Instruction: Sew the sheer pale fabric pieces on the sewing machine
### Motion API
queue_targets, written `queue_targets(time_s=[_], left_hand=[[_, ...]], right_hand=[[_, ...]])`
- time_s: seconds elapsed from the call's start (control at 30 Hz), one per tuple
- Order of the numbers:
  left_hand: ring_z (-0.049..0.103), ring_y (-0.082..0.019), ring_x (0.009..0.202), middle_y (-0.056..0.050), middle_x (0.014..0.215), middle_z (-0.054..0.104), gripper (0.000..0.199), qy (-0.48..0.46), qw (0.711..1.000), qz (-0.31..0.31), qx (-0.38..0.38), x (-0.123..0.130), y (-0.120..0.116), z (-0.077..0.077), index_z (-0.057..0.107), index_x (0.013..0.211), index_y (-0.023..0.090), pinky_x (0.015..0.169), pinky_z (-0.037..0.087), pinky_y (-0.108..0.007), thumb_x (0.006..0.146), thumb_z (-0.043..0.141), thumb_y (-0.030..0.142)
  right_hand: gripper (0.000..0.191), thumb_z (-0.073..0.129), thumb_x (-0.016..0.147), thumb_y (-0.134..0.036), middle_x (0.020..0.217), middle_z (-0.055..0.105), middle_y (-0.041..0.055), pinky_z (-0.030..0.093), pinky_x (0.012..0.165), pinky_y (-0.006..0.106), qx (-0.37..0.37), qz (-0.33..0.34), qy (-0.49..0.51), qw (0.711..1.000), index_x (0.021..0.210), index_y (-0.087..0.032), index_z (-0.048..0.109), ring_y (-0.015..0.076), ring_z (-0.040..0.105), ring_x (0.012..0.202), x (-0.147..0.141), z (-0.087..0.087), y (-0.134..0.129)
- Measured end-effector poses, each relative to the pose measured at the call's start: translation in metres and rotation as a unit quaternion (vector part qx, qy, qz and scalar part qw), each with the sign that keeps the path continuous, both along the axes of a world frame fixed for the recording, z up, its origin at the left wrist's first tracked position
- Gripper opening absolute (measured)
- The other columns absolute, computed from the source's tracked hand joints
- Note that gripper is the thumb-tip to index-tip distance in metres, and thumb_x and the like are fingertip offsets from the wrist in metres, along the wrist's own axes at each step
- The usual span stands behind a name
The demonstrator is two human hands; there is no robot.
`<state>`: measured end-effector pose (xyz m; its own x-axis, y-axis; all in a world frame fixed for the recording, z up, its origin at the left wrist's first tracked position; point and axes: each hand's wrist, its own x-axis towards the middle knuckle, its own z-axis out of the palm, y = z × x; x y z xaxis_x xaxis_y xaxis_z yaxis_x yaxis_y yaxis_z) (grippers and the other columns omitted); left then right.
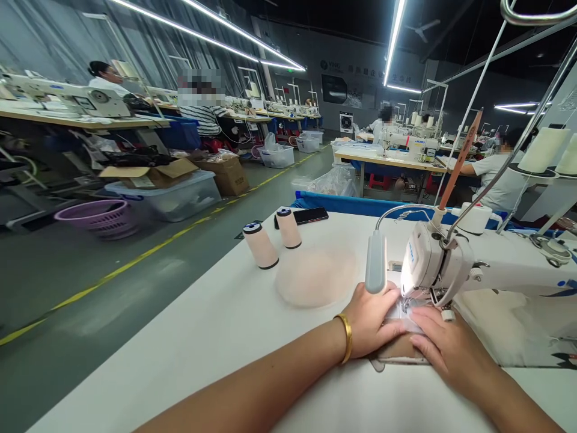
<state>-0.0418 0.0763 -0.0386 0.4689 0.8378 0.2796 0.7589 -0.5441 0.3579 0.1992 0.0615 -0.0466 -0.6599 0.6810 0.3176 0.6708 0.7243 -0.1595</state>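
My left hand (370, 320), with a gold bangle at the wrist, presses pale thin fabric (408, 325) beside the needle of a white sewing machine (421, 255). On the right of the needle my right hand (455, 344) has its fingers and thumb on the same fabric. Both hands are closed on it, with the thumbs pointing at each other. Parts of the fabric are hidden under the fingers and presser foot. A grey lamp (375, 262) shines on the sewing spot. Left of my hands lies a round, sheer pale piece of fabric (315, 276).
Two thread cones (261, 246) and a dark phone (311, 216) lie toward the table's (189, 343) far left edge. Pale fabric (500, 325) lies under the machine arm at right. A scissors-like dark tool (565, 359) is at the right edge. Co-workers sit at other machines beyond.
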Motion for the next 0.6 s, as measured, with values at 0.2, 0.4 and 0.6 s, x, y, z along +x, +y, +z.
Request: queue_targets(time_s=[0.2, 0.4, 0.6], left_hand=[[0.062, -0.034, 0.101, -0.013, 0.105, 0.066, 0.04, 0.122, 0.99, 0.032, 0.057, 0.002, -0.015, 0.015, 0.066, 0.087, 0.017, 0.084, 0.05, -0.046, 0.089, 0.073, 0.056], [0.063, -0.028, 0.094, -0.004, 0.092, 0.069, 0.031, 0.083, 0.99, -0.066, 0.093, 0.003, -0.045, 0.02, 0.061, 0.079, 0.019, 0.088, 0.047, -0.044, 0.081, 0.084, 0.039], [0.055, -0.021, 0.071, -0.002, 0.082, 0.066, 0.009, 0.058, 0.99, -0.069, 0.105, 0.003, -0.042, 0.011, 0.062, 0.086, 0.02, 0.071, 0.044, -0.038, 0.087, 0.071, 0.021]], right_hand=[[0.027, 0.043, 0.108, -0.024, 0.127, 0.074, 0.0105, 0.059, 0.088, 0.046, 0.03, 0.047, 0.034, 0.998, 0.125, -0.022, 0.064, 0.0306, 0.069, 0.11, 0.0, 0.005, -0.004], [0.032, 0.046, 0.104, -0.013, 0.13, 0.07, 0.0127, 0.055, 0.098, 0.046, 0.056, 0.115, 0.069, 0.989, 0.134, -0.019, 0.056, 0.0285, 0.064, 0.122, -0.006, 0.01, -0.009], [0.022, 0.042, 0.1, -0.009, 0.087, 0.066, 0.0068, 0.05, 0.063, 0.035, -0.006, 0.092, 0.014, 0.996, 0.094, -0.021, 0.06, 0.0248, 0.06, 0.08, -0.009, 0.014, -0.009]])
